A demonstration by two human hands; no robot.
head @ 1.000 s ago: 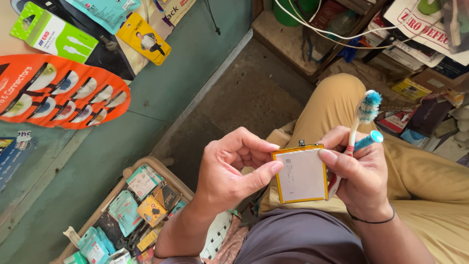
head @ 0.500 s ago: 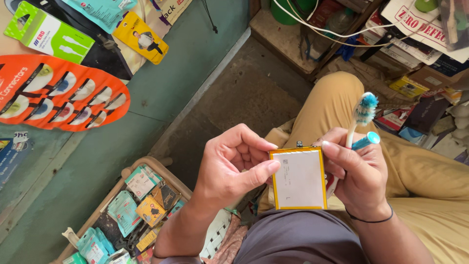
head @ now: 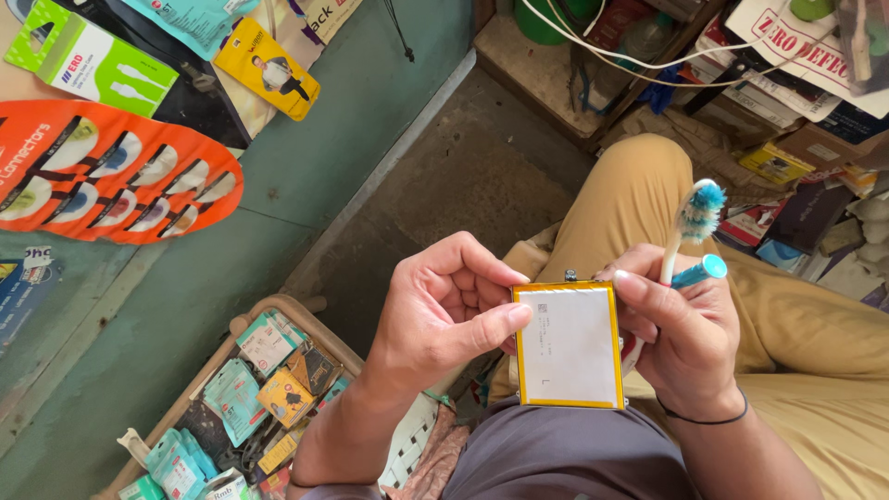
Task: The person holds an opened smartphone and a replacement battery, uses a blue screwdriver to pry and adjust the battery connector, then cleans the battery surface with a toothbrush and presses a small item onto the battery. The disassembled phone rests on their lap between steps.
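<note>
A flat rectangular battery pack (head: 569, 344), white-faced with a yellow edge, is upright above my lap. My left hand (head: 444, 310) pinches its left edge between thumb and fingers. My right hand (head: 681, 329) grips its right edge and also clasps a toothbrush (head: 690, 227) with worn blue-and-white bristles pointing up, together with a small turquoise cylinder (head: 699, 271). A black band circles my right wrist. My tan-trousered knee (head: 639, 185) rises behind the battery pack.
A wooden tray (head: 236, 398) of small packaged accessories lies on the floor at lower left. Hanging packages and an orange blister card (head: 102, 176) cover the green wall on the left. A cluttered shelf with cables, boxes and papers (head: 741, 65) fills the upper right.
The battery pack has shifted slightly lower and more face-on between both hands. The toothbrush stays in my right hand.
</note>
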